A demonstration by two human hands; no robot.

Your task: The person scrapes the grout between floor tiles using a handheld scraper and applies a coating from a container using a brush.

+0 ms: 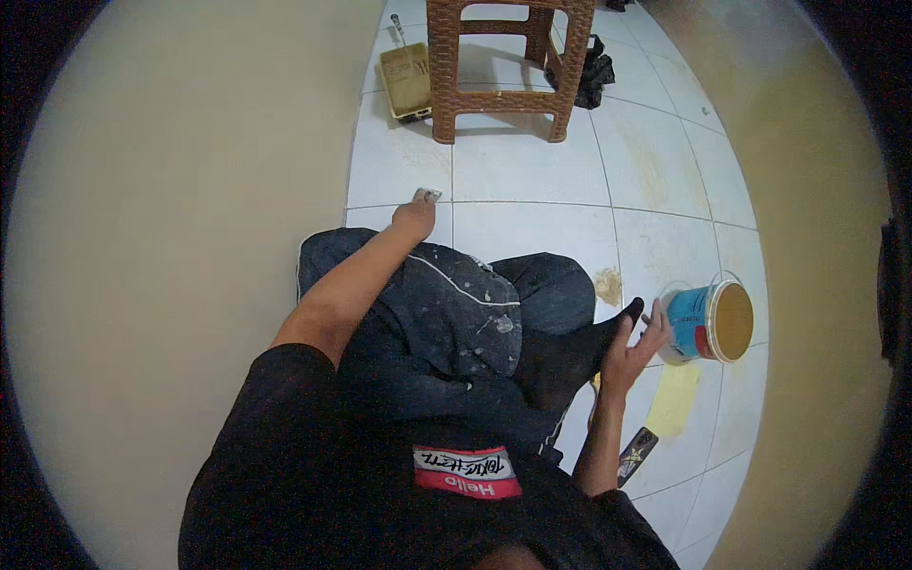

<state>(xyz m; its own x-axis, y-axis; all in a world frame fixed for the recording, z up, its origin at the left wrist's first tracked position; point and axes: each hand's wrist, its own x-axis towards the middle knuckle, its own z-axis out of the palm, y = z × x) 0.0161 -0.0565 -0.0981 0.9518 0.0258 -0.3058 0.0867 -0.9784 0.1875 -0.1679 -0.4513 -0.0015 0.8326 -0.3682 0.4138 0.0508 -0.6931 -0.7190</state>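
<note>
Nearest is a black shirt (pixel 313 456), then dark trousers (pixel 446 323) with pale spots on them. The person sits on white floor tiles (pixel 532 223) with legs folded. On the right side lie a dark phone (pixel 637 456) and, just past it, a yellow sheet (pixel 674 399). The right hand (pixel 632 353) is just beside the toes of a black sock (pixel 575 361). Its fingers are loose and spread apart. A blue bucket (pixel 689 323) stands near its fingertips, and the round top looks tan.

Farther on, a tan smudge (pixel 608 285) marks the floor. The left hand (pixel 413 218) reaches out past the knee, near the wall (pixel 209 237). Its fingers are closed around a small pale thing (pixel 431 194), too small here for me to say what it is.

Farthest off are a yellow tray (pixel 389 90) with tan stuff in it, a brown stool (pixel 503 100) and a black bag (pixel 596 76).

The bucket could tip if the foot or the right hand bumps it, and a spill might wet the sheet and the phone. The sock could get dirty if the foot slid onto the smudge. The small pale thing might drop if the left fingers get loose.
</note>
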